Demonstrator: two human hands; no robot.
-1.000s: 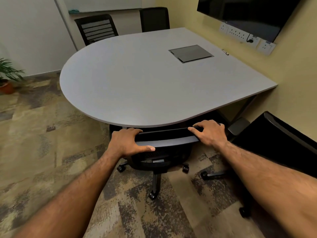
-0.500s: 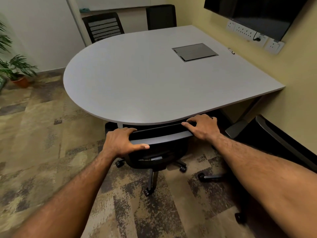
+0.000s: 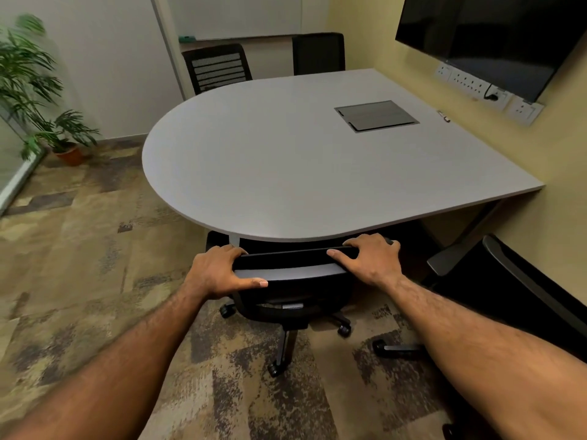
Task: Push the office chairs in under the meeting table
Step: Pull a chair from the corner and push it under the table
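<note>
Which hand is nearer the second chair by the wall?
Right. The right hand grips the pushed chair's backrest at the end beside the second chair; the left hand holds the far end.

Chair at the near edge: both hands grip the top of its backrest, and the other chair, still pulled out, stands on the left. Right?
Not quite. The head view shows both hands, left and right, on the top of the chair's backrest at the table's near edge, but the pulled-out chair stands on the right, by the yellow wall.
</note>
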